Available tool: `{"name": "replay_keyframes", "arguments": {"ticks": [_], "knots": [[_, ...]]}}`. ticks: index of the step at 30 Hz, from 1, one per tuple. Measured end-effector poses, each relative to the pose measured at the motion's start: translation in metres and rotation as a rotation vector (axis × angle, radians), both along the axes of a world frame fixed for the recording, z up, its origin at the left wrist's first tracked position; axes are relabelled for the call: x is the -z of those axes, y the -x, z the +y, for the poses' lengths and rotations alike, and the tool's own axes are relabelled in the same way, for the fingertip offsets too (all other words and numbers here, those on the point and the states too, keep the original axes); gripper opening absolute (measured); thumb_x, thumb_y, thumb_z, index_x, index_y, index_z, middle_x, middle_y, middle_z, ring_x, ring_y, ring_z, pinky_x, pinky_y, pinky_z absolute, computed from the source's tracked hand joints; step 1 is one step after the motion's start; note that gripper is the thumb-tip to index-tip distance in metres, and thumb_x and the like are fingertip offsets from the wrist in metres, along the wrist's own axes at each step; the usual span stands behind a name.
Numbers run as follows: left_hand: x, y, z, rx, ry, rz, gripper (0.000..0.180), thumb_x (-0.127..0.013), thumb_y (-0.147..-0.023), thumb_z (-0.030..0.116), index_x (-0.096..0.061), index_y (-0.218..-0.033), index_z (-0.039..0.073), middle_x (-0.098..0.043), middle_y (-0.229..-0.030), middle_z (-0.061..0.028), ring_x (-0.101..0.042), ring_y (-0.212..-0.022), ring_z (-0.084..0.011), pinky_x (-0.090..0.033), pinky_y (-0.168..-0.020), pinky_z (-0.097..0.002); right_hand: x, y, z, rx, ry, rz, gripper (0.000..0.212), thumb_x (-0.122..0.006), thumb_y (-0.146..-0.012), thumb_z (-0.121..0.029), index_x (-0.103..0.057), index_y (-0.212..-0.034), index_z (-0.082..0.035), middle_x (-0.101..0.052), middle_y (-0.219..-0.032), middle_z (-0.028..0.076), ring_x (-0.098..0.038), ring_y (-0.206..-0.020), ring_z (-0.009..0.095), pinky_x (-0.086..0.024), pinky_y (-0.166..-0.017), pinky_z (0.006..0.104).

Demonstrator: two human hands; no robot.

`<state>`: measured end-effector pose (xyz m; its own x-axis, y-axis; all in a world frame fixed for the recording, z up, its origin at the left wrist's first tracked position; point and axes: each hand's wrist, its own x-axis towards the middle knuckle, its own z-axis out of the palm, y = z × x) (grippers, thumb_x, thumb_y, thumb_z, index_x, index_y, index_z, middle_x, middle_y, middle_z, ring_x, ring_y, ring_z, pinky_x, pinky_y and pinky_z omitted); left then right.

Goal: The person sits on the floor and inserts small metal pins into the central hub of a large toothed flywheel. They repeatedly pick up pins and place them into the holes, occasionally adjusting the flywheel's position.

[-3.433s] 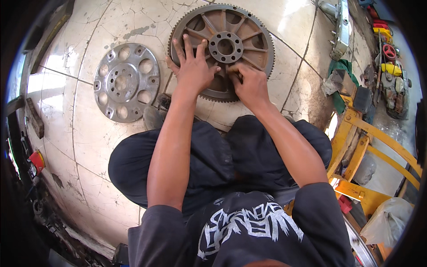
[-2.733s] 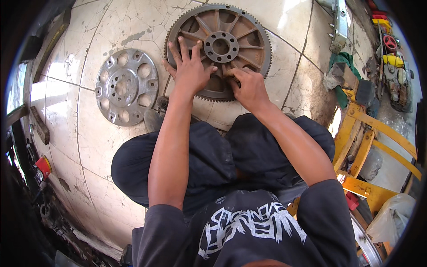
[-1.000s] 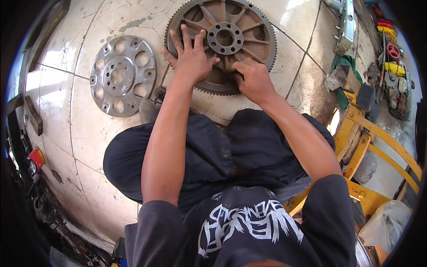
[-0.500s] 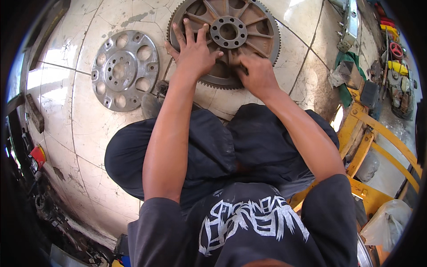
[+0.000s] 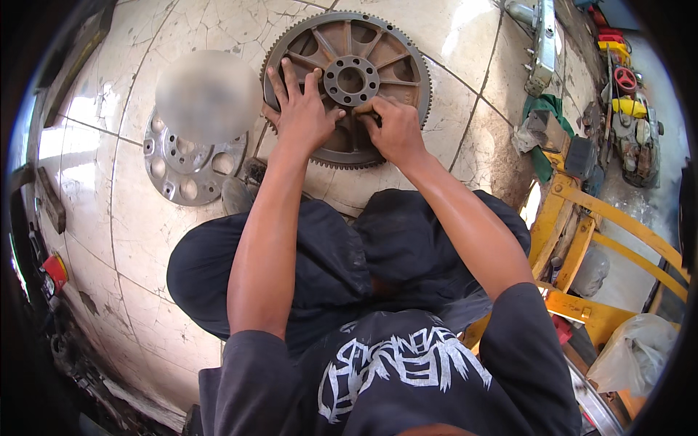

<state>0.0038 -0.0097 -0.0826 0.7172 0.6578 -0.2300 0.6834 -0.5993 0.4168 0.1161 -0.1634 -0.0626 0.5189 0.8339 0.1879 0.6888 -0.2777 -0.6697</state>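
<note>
A toothed flywheel [image 5: 403,73] with rust-brown spokes and a grey drilled hub lies flat on the floor in front of me. My left hand [image 5: 302,116] rests on its left part, fingers spread and palm down. Just on the near side of the hub, my right hand [image 5: 394,131] is closed in a pinch against the wheel's face. Whatever is between those fingertips is too small or hidden to make out. To the left lies a flat steel disc [image 5: 167,174] with round holes, its far part covered by a blurred round patch.
Cracked cream tiles [image 5: 94,240] make up the floor. A yellow metal frame [image 5: 582,240] stands at my right, with a clear plastic bag [image 5: 636,352] near it. Farther right are a yellow-and-red machine [image 5: 636,120] and a long metal part [image 5: 542,51]. Dark parts crowd the left edge.
My right hand has shifted a little toward the hub, fingertips closer to it. My left hand stays spread on the flywheel. The whole view has shifted, and a blurred patch now covers part of the disc.
</note>
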Motion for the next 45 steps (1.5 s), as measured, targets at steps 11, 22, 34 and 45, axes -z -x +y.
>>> {"name": "replay_keyframes", "arguments": {"ticks": [11,22,34,45], "knots": [[0.0,-0.001,-0.001,0.003,0.045,-0.09,0.091,-0.087,-0.083,0.042,-0.043,-0.157,0.013,0.002,-0.177,-0.0233,0.017,-0.161,-0.0455,0.0,-0.115,-0.0849,0.003,0.006,-0.004,0.097,0.001,0.102,0.015,-0.077,-0.081,-0.003,-0.073,-0.095,-0.003,-0.074,-0.093,0.019,-0.071,-0.091,0.042,-0.057,-0.083,0.0483],[0.001,0.001,-0.004,-0.012,-0.029,-0.078,0.085,-0.082,-0.085,0.05,-0.047,-0.156,0.019,-0.009,-0.176,-0.024,0.006,-0.163,-0.0424,-0.004,-0.117,-0.0821,-0.005,0.015,-0.025,-0.036,0.147,0.037,0.016,-0.081,-0.081,-0.007,-0.079,-0.097,-0.006,-0.076,-0.091,0.019,-0.074,-0.087,0.038,-0.057,-0.08,0.0431],[-0.085,-0.013,0.004,-0.159,0.355,-0.531,0.036,-0.08,-0.094,0.026,-0.076,-0.122,0.004,-0.079,-0.109,-0.0139,-0.076,-0.104,-0.0253,-0.057,-0.091,-0.0361,-0.056,-0.041,0.011,0.351,-0.014,0.489,0.025,-0.081,-0.092,-0.012,-0.074,-0.113,0.0,-0.08,-0.1,0.009,-0.076,-0.094,0.013,-0.062,-0.083,0.0287],[-0.061,-0.013,-0.004,-0.245,0.747,-0.678,0.025,-0.072,-0.102,0.013,-0.074,-0.119,-0.004,-0.078,-0.107,-0.0103,-0.073,-0.093,-0.0143,-0.061,-0.085,-0.0282,-0.055,-0.02,0.023,0.218,-0.179,0.526,0.022,-0.082,-0.087,-0.006,-0.078,-0.109,-0.004,-0.081,-0.101,0.008,-0.079,-0.091,0.018,-0.061,-0.084,0.0304]]}}
